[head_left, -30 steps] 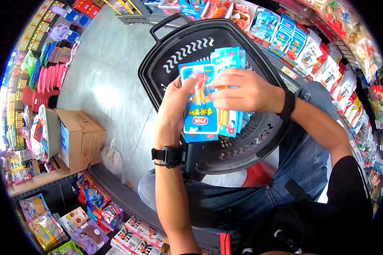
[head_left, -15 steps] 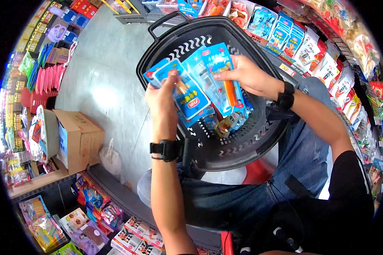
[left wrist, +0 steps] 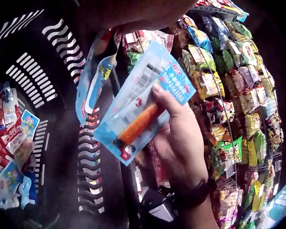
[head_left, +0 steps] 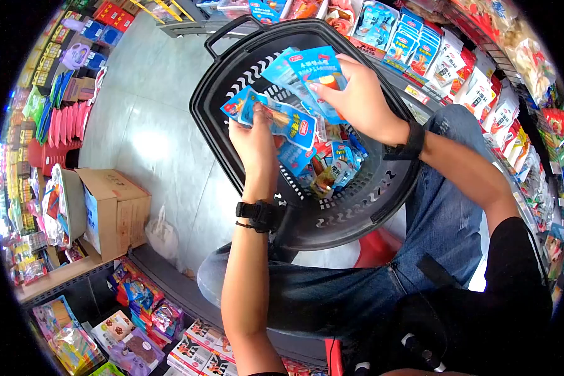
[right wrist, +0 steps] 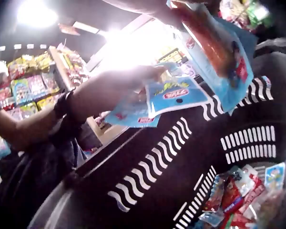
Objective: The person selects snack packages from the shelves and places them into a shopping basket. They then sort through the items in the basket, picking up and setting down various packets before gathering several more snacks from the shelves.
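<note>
My left hand (head_left: 255, 145) pinches blue snack packets (head_left: 287, 122) between thumb and fingers, over the left side of a black basket (head_left: 216, 135). Over the basket's upper right part, my right hand (head_left: 368, 103) grips other blue packets (head_left: 319, 72), fanned a little, the front one showing an orange stick-shaped snack. That snack shows clearly in the left wrist view, under the thumb of the right hand (left wrist: 181, 138). The two held groups are apart. Below them, several small mixed packets (head_left: 338, 170) lie on the basket's bottom.
Shelves of bagged snacks (head_left: 482, 94) run along the right, with trays of blue packets (head_left: 407, 47) beyond the basket. An opened cardboard box (head_left: 124, 207) and a white plastic bag (head_left: 161, 235) stand at the left. Boxed goods (head_left: 197, 348) lie at lower left.
The hands, close together over the packets at first, have moved apart, each with its own packets. The right hand has moved up, the left packets have turned, and the basket's contents show more.
</note>
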Demonstrator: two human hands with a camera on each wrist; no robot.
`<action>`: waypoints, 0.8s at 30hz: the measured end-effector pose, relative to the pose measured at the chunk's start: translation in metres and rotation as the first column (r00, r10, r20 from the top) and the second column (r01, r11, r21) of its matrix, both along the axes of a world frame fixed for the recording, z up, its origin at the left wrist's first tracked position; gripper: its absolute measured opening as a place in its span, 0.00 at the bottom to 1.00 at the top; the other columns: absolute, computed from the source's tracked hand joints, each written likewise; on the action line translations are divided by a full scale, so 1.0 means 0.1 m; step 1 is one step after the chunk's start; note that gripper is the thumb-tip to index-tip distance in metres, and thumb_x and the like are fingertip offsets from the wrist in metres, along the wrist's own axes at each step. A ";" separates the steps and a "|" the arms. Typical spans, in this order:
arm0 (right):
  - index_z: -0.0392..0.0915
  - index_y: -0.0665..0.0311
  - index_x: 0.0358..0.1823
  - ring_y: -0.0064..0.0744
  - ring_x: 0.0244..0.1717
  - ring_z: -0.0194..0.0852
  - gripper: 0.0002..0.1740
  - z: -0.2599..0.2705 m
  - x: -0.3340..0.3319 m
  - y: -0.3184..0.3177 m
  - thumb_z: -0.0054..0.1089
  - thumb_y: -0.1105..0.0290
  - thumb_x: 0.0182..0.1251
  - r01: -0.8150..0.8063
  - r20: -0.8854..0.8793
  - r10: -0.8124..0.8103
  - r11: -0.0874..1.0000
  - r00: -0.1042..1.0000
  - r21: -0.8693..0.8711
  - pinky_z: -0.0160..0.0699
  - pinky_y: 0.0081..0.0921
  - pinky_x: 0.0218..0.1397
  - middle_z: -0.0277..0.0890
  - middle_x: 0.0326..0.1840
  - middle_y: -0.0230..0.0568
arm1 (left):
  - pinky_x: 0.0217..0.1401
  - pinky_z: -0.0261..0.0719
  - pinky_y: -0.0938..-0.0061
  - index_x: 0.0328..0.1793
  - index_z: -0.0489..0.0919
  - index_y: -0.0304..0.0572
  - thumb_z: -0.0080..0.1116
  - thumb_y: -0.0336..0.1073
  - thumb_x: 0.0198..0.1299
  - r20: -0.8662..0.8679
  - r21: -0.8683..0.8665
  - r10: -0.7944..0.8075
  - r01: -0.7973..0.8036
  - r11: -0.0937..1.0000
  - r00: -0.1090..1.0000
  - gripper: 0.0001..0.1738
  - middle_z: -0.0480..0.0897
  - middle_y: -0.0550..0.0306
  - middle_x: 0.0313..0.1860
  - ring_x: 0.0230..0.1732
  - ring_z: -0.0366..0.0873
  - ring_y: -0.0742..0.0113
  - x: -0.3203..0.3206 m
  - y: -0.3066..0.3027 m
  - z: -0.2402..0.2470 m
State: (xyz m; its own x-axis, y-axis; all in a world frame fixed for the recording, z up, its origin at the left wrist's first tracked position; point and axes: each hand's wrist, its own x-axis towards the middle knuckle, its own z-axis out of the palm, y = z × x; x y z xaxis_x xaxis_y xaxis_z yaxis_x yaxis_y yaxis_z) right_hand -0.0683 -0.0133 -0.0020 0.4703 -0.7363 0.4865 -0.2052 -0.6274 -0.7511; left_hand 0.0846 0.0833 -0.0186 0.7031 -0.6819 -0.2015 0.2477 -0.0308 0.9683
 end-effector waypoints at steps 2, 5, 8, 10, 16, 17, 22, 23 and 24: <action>0.76 0.69 0.44 0.46 0.29 0.80 0.14 0.09 0.02 0.12 0.64 0.70 0.59 -0.034 -0.012 0.035 0.998 0.999 0.055 0.75 0.30 0.34 0.78 0.30 0.52 | 0.25 0.77 0.78 0.49 0.72 0.43 0.51 0.33 0.68 -0.002 -0.118 0.026 -0.026 0.993 1.000 0.06 0.79 0.61 0.36 0.28 0.77 0.74 -0.01 -0.05 -0.14; 0.73 0.67 0.54 0.52 0.32 0.81 0.21 0.11 0.05 0.34 0.62 0.70 0.60 -0.065 -0.057 0.070 0.995 0.996 0.080 0.77 0.40 0.31 0.78 0.31 0.59 | 0.49 0.81 0.68 0.54 0.72 0.40 0.50 0.32 0.69 -0.124 -0.074 0.002 -0.011 0.997 0.992 0.10 0.81 0.56 0.46 0.45 0.81 0.65 -0.14 -0.03 0.04; 0.69 0.69 0.60 0.54 0.35 0.82 0.25 0.04 0.06 0.46 0.62 0.71 0.61 -0.255 -0.062 0.272 0.945 0.960 0.204 0.79 0.38 0.36 0.80 0.34 0.58 | 0.47 0.80 0.68 0.56 0.72 0.42 0.48 0.44 0.70 -0.405 -0.294 -0.148 0.025 0.955 0.902 0.16 0.81 0.55 0.47 0.48 0.80 0.65 -0.11 0.00 0.04; 0.69 0.70 0.58 0.51 0.38 0.82 0.24 0.03 0.05 0.43 0.61 0.71 0.61 -0.265 -0.026 0.280 0.933 0.960 0.245 0.79 0.37 0.39 0.80 0.39 0.59 | 0.37 0.79 0.73 0.48 0.73 0.46 0.52 0.50 0.68 -0.551 -0.301 -0.150 -0.028 0.953 0.821 0.16 0.79 0.61 0.40 0.38 0.79 0.72 -0.15 -0.03 0.23; 0.72 0.73 0.53 0.27 0.48 0.77 0.15 -0.05 0.09 0.12 0.53 0.73 0.69 -0.487 0.419 0.267 0.626 0.868 0.609 0.74 0.27 0.54 0.80 0.46 0.42 | 0.40 0.78 0.74 0.45 0.73 0.45 0.56 0.43 0.67 -0.324 -0.205 -0.155 0.091 0.975 0.933 0.11 0.78 0.63 0.38 0.37 0.78 0.73 -0.04 -0.02 0.06; 0.73 0.72 0.52 0.26 0.47 0.77 0.13 -0.07 0.11 0.06 0.52 0.74 0.70 -0.546 0.542 0.165 0.485 0.824 0.683 0.75 0.26 0.53 0.80 0.46 0.41 | 0.39 0.78 0.74 0.45 0.73 0.45 0.56 0.42 0.67 -0.334 -0.224 -0.171 0.098 0.970 0.927 0.10 0.78 0.63 0.37 0.36 0.78 0.73 -0.03 -0.01 0.06; 0.78 0.69 0.44 0.20 0.40 0.77 0.10 0.11 0.03 -0.12 0.58 0.70 0.68 -0.426 0.527 0.034 0.634 0.849 0.646 0.77 0.24 0.43 0.81 0.41 0.34 | 0.45 0.82 0.66 0.48 0.75 0.41 0.57 0.44 0.66 -0.161 -0.036 -0.264 0.261 0.965 0.951 0.15 0.81 0.56 0.41 0.39 0.81 0.66 -0.10 -0.05 0.14; 0.78 0.68 0.46 0.20 0.41 0.77 0.11 0.11 0.01 -0.10 0.58 0.69 0.68 -0.378 0.441 0.099 0.697 0.892 0.609 0.76 0.23 0.45 0.80 0.42 0.34 | 0.45 0.82 0.66 0.50 0.75 0.40 0.55 0.46 0.67 -0.190 -0.031 -0.260 0.259 0.965 0.947 0.17 0.81 0.54 0.43 0.40 0.82 0.64 -0.15 -0.06 0.09; 0.78 0.67 0.48 0.20 0.42 0.76 0.12 0.09 -0.01 -0.05 0.58 0.68 0.69 -0.333 0.341 0.155 0.756 0.927 0.564 0.76 0.22 0.48 0.80 0.43 0.33 | 0.47 0.82 0.65 0.52 0.74 0.39 0.53 0.47 0.68 -0.250 -0.065 -0.305 0.298 0.952 0.919 0.19 0.81 0.53 0.45 0.43 0.82 0.63 -0.19 -0.05 0.04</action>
State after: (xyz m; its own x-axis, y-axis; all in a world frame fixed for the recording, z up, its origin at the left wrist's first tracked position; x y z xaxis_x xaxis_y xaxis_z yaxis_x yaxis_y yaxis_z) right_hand -0.0693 -0.0183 0.0072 0.5986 -0.7933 0.1113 0.1469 -0.0280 -0.9888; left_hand 0.0656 0.0787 -0.0150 0.3906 -0.8608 -0.3264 0.4686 -0.1193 0.8753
